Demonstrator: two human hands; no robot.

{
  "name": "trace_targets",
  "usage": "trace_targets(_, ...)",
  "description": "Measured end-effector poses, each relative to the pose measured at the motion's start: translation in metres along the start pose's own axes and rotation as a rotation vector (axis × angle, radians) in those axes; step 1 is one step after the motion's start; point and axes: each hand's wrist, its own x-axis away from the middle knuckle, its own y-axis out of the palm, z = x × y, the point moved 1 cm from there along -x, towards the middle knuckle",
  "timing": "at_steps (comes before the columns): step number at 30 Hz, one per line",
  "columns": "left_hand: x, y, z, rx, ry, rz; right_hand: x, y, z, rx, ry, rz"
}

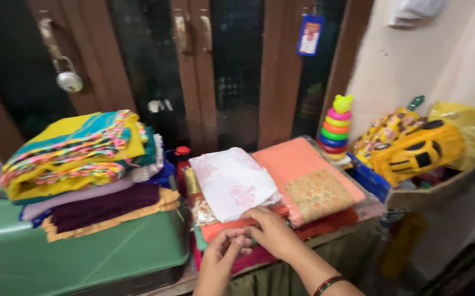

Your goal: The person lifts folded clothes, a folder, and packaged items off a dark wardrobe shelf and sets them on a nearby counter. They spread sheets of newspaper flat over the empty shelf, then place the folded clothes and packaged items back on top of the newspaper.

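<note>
My right hand [275,233], with red and green bangles at the wrist, rests on the front edge of a stack of folded cloths, its fingers closed on an orange-red folded cloth [224,228]. That cloth lies under a white cloth with pink flowers [232,183]. My left hand [221,253] is just below and to the left. Its curled fingers touch my right hand's fingers and the stack's edge, and the frame does not show whether it grips anything. A peach cloth with a gold patterned panel in clear wrap [306,175] lies to the right on the same stack.
A tall pile of yellow, purple and maroon folded cloths [84,170] sits on a green trunk [78,252] at left. A ring-stacking toy [335,129], a yellow toy car [416,151] and a yellow bag [468,123] are at right. Dark wooden doors with a padlock [68,81] stand behind.
</note>
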Motion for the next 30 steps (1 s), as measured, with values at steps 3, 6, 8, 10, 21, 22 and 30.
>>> trace_targets(3,0.003,0.036,0.007,0.005,0.022,-0.064,0.022,-0.019,0.002,-0.167,0.043,0.037)
trace_targets(6,0.012,0.077,0.01,0.052,-0.056,-0.129,0.057,-0.045,0.01,-0.185,0.012,0.15)
trace_targets(8,0.021,0.11,0.009,0.058,-0.063,-0.181,0.083,-0.068,0.016,-0.143,0.062,0.219)
trace_targets(10,0.029,0.151,0.009,0.031,0.025,-0.245,0.11,-0.092,0.018,-0.203,0.112,0.272)
trace_targets(21,0.107,0.389,0.01,0.061,0.076,-0.406,0.288,-0.268,0.029,-0.153,0.032,0.608)
trace_targets(22,0.112,0.413,0.007,0.052,0.07,-0.405,0.304,-0.287,0.035,-0.15,0.033,0.616)
trace_targets(30,0.149,0.606,-0.051,0.164,0.004,-0.581,0.434,-0.421,0.119,-0.217,0.278,0.751)
